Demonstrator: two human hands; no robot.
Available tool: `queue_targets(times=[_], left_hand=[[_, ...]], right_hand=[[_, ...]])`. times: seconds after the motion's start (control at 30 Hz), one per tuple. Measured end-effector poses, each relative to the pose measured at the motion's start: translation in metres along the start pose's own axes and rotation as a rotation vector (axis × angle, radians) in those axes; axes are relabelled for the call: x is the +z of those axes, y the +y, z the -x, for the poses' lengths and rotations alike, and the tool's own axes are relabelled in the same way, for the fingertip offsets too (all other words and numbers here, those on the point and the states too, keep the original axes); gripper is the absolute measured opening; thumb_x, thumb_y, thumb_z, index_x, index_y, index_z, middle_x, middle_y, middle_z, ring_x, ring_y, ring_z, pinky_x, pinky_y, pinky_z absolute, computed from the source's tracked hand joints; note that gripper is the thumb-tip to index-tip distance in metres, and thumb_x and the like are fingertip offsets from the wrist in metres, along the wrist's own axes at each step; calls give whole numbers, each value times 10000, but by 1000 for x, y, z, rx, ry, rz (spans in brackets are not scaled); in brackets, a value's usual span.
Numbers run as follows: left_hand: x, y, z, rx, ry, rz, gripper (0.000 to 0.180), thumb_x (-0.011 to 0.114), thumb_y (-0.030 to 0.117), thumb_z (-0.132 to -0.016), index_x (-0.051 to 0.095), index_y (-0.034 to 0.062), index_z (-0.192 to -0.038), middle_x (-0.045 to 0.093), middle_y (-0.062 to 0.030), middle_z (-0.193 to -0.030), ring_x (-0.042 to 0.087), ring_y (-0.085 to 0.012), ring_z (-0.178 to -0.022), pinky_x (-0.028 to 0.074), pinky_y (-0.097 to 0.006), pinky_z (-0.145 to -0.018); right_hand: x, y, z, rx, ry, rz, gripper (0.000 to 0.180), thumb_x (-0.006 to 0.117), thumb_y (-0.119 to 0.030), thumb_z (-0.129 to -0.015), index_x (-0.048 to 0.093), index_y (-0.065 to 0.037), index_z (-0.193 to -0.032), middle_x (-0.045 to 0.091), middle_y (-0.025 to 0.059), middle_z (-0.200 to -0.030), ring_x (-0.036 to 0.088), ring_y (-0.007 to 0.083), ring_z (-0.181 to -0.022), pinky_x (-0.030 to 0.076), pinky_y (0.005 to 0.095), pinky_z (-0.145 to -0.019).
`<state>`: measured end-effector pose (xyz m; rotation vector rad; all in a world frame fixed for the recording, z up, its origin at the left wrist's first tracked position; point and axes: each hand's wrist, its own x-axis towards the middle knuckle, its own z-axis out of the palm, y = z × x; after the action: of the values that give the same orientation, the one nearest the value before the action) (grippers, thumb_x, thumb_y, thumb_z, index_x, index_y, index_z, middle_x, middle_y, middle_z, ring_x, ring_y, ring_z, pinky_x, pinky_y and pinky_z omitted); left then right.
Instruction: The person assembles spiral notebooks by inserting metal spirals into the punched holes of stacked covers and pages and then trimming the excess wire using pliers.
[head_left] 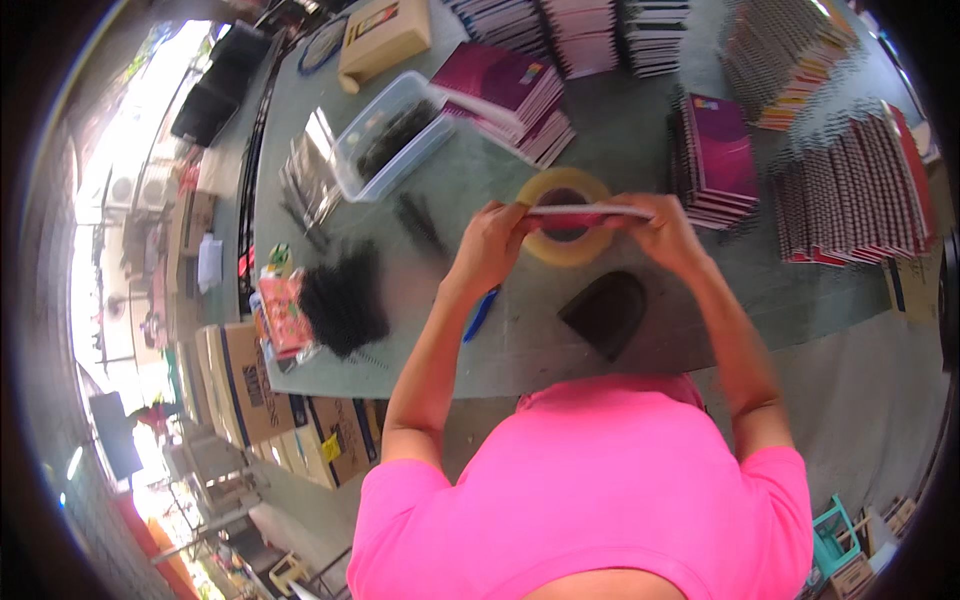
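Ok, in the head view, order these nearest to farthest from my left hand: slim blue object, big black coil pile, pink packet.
1. Slim blue object: just below your left hand.
2. Big black coil pile: lower left.
3. Pink packet: farther left, past the pile.

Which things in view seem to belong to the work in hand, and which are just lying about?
Probably the work:
thin pad, edge-on between left hand and right hand
purple-covered notebooks
black coils

Apparently just lying about:
pink packet
cardboard boxes
turquoise stool
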<state>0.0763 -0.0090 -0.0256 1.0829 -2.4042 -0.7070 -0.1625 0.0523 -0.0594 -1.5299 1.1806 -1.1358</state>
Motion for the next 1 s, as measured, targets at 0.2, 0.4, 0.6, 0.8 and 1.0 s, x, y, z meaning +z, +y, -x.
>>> queue_targets(times=[0.2, 0.4, 0.6, 0.8, 1.0], left_hand=[[-8, -17, 9, -42, 111, 156, 109, 618, 105, -824, 637, 13, -877, 610, -148, -839, 589, -305, -813, 465, -354, -697], [-13, -129, 31, -501, 443, -462, 244, 638, 242, -815, 653, 42, -953, 594, -144, -831, 594, -321, -843, 472, -378, -758], [-21, -134, 36, -474, 385, -457, 265, 625, 206, -821, 581, 41, -1024, 566, -154, -869, 562, -291, -935, 460, -401, -777], [-31, -75, 16, -497, 275, 304, 180, 606, 73, -838, 549, 18, -999, 604, -68, -855, 566, -129, -765, 452, -257, -695], [-9, -28, 6, -271, 40, 892, 208, 644, 88, -837, 565, 23, -1019, 553, 16, -768, 494, -64, -658, 413, -217, -592]], right_hand=[[-6, -9, -22, 44, -73, 11, 217, 596, 13, -834, 638, 10, -1047, 681, 42, -880, 581, 75, -812, 469, 245, -756], [0, 2, -23, 61, -29, -97, 208, 608, -13, -837, 643, 16, -1040, 679, 47, -888, 586, 71, -819, 466, 236, -773], [3, 1, -23, 49, 32, -110, 250, 623, -47, -840, 641, -1, -1085, 678, 52, -925, 595, 78, -847, 466, 231, -789], [10, 10, -32, 49, -17, -112, 261, 616, -26, -840, 635, 3, -1098, 664, 54, -1021, 602, 100, -892, 478, 238, -832], [14, 10, -31, 3, -2, -172, 249, 634, -32, -827, 653, -27, -1075, 685, 44, -938, 581, 68, -852, 464, 228, -783]])
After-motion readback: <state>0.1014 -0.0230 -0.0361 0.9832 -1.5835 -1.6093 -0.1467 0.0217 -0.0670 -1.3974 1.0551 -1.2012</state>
